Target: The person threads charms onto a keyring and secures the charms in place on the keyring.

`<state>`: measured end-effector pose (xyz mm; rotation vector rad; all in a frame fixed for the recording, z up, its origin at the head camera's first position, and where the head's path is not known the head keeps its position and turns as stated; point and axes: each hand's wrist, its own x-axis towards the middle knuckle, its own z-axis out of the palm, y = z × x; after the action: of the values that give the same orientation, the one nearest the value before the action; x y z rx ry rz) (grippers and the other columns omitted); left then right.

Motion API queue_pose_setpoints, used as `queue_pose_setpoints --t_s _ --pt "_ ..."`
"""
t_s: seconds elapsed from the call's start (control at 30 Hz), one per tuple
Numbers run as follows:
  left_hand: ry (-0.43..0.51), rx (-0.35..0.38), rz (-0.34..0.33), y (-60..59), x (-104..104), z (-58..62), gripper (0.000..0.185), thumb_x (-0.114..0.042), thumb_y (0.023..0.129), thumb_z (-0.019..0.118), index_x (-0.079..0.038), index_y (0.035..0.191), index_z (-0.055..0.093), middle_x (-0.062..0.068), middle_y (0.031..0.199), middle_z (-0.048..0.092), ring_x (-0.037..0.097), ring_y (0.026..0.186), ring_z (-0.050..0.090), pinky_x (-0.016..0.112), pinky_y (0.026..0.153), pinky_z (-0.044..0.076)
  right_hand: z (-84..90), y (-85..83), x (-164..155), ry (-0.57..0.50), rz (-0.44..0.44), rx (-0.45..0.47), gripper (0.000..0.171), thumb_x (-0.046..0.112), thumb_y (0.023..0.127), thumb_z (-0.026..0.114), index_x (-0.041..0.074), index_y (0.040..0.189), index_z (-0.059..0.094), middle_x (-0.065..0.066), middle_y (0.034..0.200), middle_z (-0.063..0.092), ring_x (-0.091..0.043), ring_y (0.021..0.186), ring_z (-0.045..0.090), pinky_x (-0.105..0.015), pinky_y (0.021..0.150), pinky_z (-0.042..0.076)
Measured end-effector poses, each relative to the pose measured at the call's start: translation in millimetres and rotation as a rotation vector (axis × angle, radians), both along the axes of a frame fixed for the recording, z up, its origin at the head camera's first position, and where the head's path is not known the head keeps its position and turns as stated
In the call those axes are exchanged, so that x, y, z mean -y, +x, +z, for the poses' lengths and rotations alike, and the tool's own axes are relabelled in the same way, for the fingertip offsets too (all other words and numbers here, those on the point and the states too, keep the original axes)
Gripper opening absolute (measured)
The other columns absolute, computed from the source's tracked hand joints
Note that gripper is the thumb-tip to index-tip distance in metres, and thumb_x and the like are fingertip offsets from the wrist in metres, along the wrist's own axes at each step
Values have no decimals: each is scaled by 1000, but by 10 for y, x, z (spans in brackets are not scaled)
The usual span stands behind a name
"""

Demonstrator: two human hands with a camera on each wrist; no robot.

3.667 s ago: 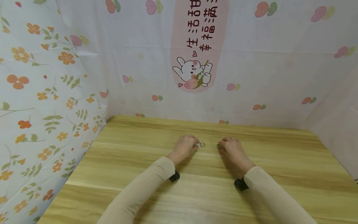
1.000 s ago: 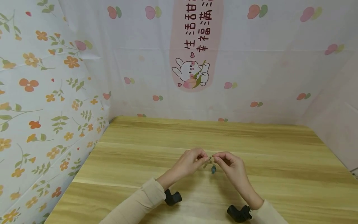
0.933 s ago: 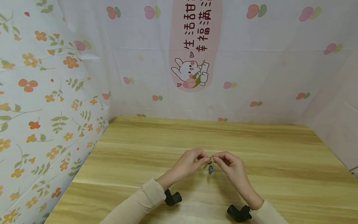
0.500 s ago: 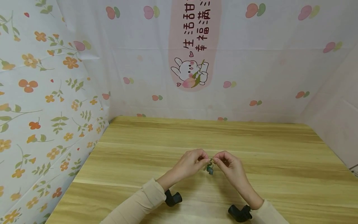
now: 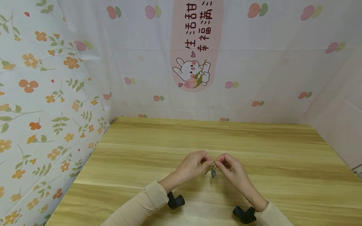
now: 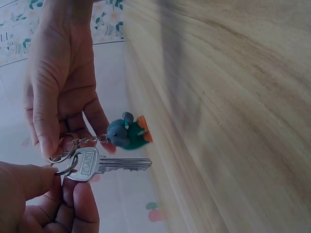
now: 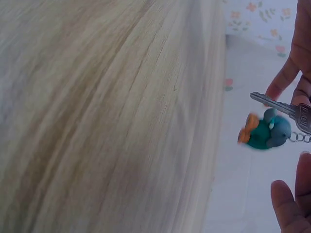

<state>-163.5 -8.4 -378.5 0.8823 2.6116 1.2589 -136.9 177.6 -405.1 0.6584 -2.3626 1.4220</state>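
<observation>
Over the middle of the table, my left hand (image 5: 193, 164) and right hand (image 5: 233, 168) meet fingertip to fingertip. The left pinches a metal ring by a silver key (image 6: 124, 164), whose toothed blade points out from the fingers. The right pinches at a ring with a short chain (image 6: 90, 140). From that chain hangs a small keychain figurine (image 6: 129, 135) with a grey head, green body and orange feet. In the left wrist view the rings (image 6: 68, 167) overlap; whether they are linked I cannot tell. The right wrist view cuts off the rings, showing the figurine (image 7: 267, 131) beside the key (image 7: 279, 106).
A wood-grain table (image 5: 135, 138) lies beneath the hands. Patterned white cloth (image 5: 141, 62) hangs behind it and along the left side. Black wrist mounts (image 5: 175, 201) sit under both forearms.
From 3.7 seconds ago, both hands have left separate spots at the table, come nearer and joined with the key and figurine. Over the last second the figurine swings while the hands barely shift.
</observation>
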Motion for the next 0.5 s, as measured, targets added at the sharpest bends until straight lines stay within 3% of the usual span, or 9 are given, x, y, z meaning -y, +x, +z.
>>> queue_pose_setpoints --t_s 0.5 --pt "-6 -28 32 50 -35 -19 8 -15 94 58 -10 88 61 -6 76 54 1 59 42 15 53 37 46 32 10 -70 77 222 9 2 95 52 -3 88 54 -4 80 57 -3 70 51 -21 60 46"
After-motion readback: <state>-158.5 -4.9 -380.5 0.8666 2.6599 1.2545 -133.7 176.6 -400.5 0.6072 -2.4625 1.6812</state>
